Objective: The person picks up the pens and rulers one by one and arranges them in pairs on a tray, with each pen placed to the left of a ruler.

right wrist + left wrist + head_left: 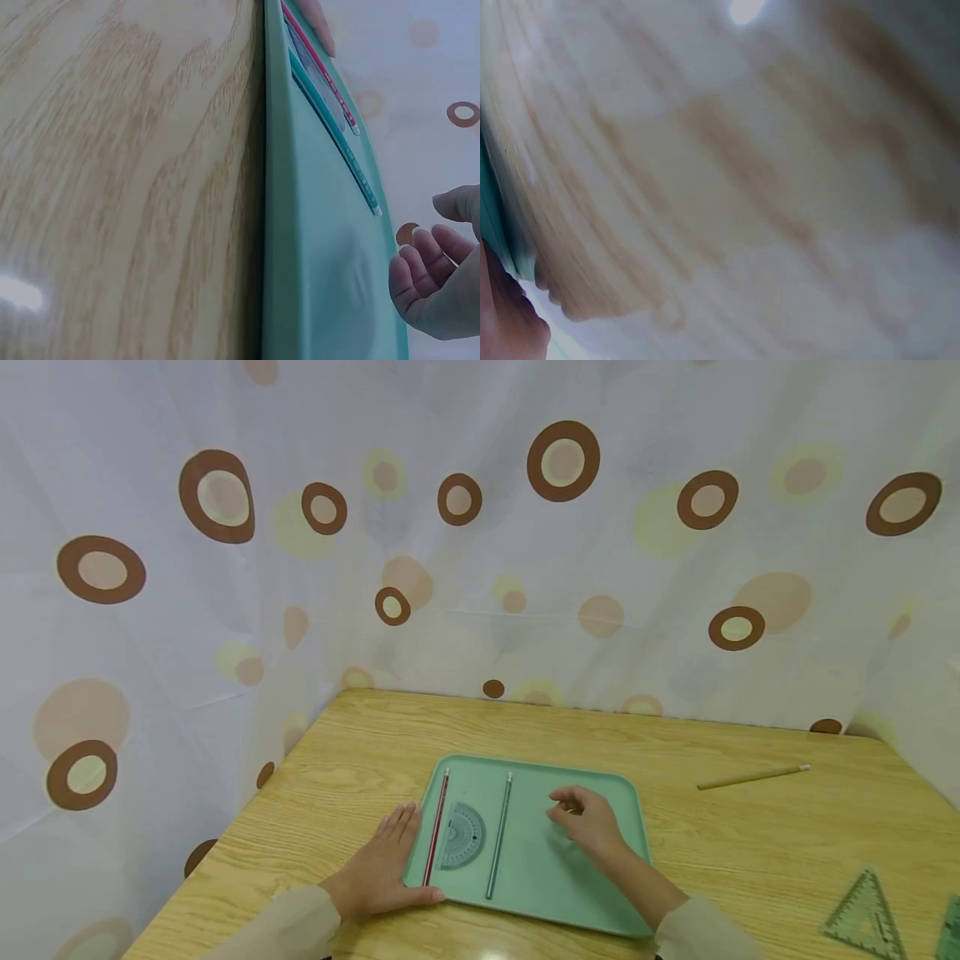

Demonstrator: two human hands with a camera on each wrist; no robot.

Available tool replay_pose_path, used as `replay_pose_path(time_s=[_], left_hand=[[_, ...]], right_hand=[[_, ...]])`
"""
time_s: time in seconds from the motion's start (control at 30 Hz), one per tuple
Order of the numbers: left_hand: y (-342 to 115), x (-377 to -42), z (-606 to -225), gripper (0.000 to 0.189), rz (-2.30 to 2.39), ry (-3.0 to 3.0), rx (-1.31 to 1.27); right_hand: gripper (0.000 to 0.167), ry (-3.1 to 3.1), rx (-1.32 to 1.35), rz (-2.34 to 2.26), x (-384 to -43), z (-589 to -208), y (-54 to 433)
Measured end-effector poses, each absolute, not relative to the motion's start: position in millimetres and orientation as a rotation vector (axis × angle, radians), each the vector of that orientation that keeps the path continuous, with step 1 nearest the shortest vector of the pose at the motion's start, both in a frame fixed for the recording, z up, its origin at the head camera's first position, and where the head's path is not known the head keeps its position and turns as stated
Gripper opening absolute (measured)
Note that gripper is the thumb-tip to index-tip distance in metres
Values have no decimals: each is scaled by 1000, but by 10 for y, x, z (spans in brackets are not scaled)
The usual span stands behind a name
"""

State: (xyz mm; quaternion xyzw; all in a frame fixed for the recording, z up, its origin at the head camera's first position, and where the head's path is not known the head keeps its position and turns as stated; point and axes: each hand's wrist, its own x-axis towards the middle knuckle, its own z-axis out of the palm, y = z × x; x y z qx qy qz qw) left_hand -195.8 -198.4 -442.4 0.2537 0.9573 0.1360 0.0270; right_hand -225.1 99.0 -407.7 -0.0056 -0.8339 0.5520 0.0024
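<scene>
Pale sleeves near smooth tray (round-cornered)

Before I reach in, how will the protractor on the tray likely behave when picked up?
The protractor looks like thin, see-through plastic, so probably stiff and light. Lying flat on the tray, it may slide before it lifts.

Left sleeve: we note plain, pale beige cloth, ending near the wrist.
Right sleeve: we note matching pale beige cloth, ending on the forearm.
Left hand: we find it bare.
Right hand: likewise bare.
</scene>
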Motion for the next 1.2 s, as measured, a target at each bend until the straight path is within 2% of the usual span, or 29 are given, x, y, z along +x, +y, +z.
replay_pose_path(time_s=[0.37, 1.2], left_hand=[[-1991, -1984, -4465, 111, 427, 2952, 756], [-1983, -1962, -4429, 111, 424, 2945, 760]], right_hand=[[23, -2646, 25, 1598, -2204, -4104, 1195], [31, -2702, -38, 1488, -2081, -4057, 1693]])
